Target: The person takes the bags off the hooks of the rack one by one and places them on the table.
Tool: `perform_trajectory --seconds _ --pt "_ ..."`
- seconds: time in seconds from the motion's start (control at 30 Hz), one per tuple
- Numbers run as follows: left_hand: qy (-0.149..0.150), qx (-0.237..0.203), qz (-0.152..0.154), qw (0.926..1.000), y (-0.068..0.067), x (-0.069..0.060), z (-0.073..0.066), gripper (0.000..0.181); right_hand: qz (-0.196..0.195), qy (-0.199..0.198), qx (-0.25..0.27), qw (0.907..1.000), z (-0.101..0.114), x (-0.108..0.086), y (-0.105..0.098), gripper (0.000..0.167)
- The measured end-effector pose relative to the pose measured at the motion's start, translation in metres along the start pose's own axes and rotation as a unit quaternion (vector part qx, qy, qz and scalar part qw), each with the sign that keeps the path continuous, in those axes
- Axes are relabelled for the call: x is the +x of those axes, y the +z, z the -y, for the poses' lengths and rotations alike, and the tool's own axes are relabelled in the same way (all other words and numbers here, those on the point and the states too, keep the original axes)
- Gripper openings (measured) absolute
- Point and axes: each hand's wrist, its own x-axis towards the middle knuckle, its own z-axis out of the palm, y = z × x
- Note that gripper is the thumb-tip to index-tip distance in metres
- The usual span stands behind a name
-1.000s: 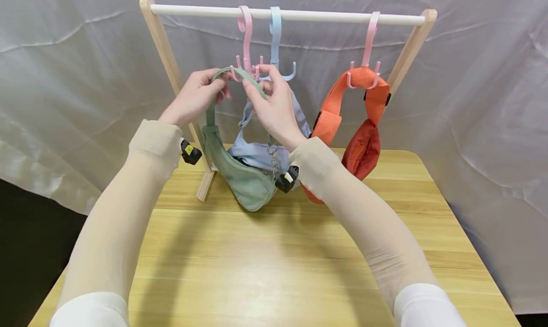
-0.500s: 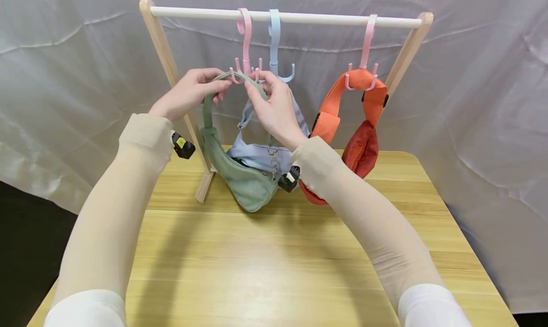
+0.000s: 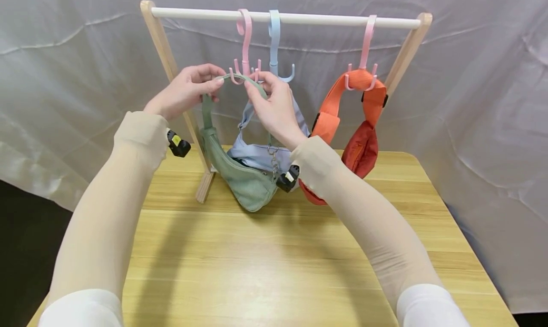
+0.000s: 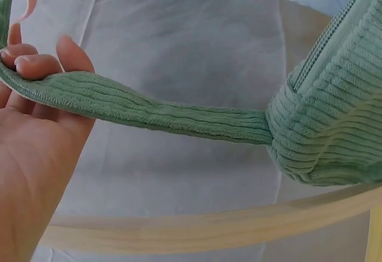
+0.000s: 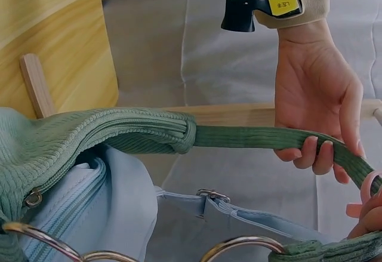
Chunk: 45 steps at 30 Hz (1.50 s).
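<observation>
A green corduroy shoulder bag (image 3: 245, 184) hangs below the left pink hook hanger (image 3: 246, 44), its strap (image 4: 197, 123) running over the lower prongs. My left hand (image 3: 188, 90) pinches the strap left of the prongs, between thumb and fingers. On the other side, my right hand (image 3: 278, 107) pinches the strap close to the prongs, thumb in front. In the right wrist view, the left hand (image 5: 316, 101) has its fingers curled at the strap. Metal rings (image 5: 242, 247) join the bag to the strap. My right hand's fingertips are partly hidden behind the strap and prongs.
A blue hook hanger (image 3: 274, 39) holds a light blue bag (image 3: 259, 152) behind the green one. At right, another pink hanger (image 3: 366, 44) carries an orange-red bag (image 3: 361, 149). All hang from the white rod (image 3: 317, 18) of a wooden-legged rack on the wooden table (image 3: 257, 265).
My left hand has slid left along the strap, away from the hook. The strap's top now sits lower and flatter on the prongs. My right hand has stayed nearly in place.
</observation>
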Motion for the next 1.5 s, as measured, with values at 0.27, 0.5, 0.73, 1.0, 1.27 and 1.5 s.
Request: perform_trajectory --seconds 0.27,0.5,0.73,1.0,1.27,1.5 --pt "0.023 0.112 -0.020 0.9933 0.000 0.003 -0.006 0.021 -0.009 -0.005 -0.006 0.9999 -0.001 0.001 -0.002 0.019" --pt "0.035 0.156 -0.028 0.9868 -0.003 0.008 -0.018 0.020 -0.009 0.010 0.001 0.9999 -0.001 0.002 -0.003 0.018" --pt "0.050 0.198 -0.042 0.9780 -0.004 0.013 -0.034 0.018 -0.013 0.016 0.033 0.9993 0.004 0.002 -0.003 0.030" --pt "0.041 0.225 -0.056 0.9718 -0.001 0.016 -0.050 0.021 -0.011 0.022 0.050 0.9984 0.008 0.004 -0.003 0.044" --pt "0.036 0.249 -0.062 0.9659 -0.001 0.018 -0.060 0.024 -0.024 0.016 0.049 0.9984 0.014 0.007 -0.004 0.048" --pt "0.038 0.283 -0.065 0.9561 -0.003 0.014 -0.069 0.025 -0.021 0.010 0.040 0.9989 0.020 0.010 -0.006 0.048"
